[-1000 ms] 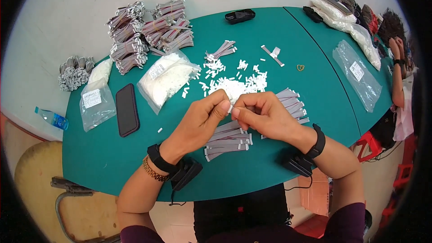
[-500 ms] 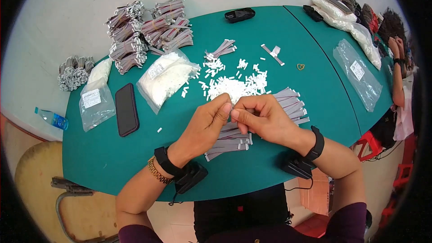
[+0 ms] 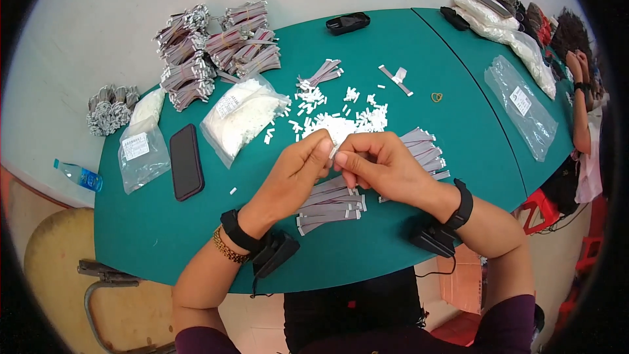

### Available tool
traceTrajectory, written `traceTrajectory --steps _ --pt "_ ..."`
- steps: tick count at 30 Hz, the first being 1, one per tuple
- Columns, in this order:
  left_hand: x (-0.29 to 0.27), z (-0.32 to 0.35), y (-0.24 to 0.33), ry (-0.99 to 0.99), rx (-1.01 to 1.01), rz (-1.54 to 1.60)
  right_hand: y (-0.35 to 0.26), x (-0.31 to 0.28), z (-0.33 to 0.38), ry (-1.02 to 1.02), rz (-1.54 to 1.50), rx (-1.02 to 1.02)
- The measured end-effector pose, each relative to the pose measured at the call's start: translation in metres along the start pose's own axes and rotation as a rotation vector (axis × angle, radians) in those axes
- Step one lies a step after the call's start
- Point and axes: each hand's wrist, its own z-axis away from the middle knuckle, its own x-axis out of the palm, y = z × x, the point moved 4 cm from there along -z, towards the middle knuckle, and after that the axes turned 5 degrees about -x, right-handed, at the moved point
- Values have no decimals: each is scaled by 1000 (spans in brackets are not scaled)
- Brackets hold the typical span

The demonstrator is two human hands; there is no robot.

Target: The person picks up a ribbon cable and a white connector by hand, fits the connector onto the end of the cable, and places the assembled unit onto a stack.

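Observation:
My left hand [image 3: 298, 174] and my right hand [image 3: 383, 167] meet fingertip to fingertip over the table, both closed in a pinch. A small white piece [image 3: 334, 151] shows between the fingertips, nearest the left thumb; the rest of it is hidden. Just beyond the hands spreads a heap of small white connectors [image 3: 321, 122]. Flat grey ribbon cables with white ends [image 3: 331, 213] lie under and nearer than my hands. More ribbon cables [image 3: 419, 147] are fanned out beyond my right hand.
On the green table [image 3: 216, 249] lie a phone [image 3: 187, 162], a bag of white connectors [image 3: 239, 115], another plastic bag [image 3: 143, 147] and an empty-looking bag [image 3: 521, 108]. Bundled ribbon cables [image 3: 187, 59] are stacked far left. A black case [image 3: 348, 23] lies at the back. Another person's arm [image 3: 580, 105] shows at right.
My fingertips have parted slightly, and the white piece between them now shows more. Both hands have shifted a little away from me. The things on the table stay put.

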Motion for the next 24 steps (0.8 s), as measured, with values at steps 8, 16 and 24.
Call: traceTrajectory --steps 8,16,24 --pt "-20 0 4 72 104 -172 5 -7 -1 -11 -24 -34" --pt "-48 6 2 96 -87 -467 2 -13 -2 -89 256 -32" --pt "-52 -5 -12 341 68 -514 -19 -30 0 96 407 -38"
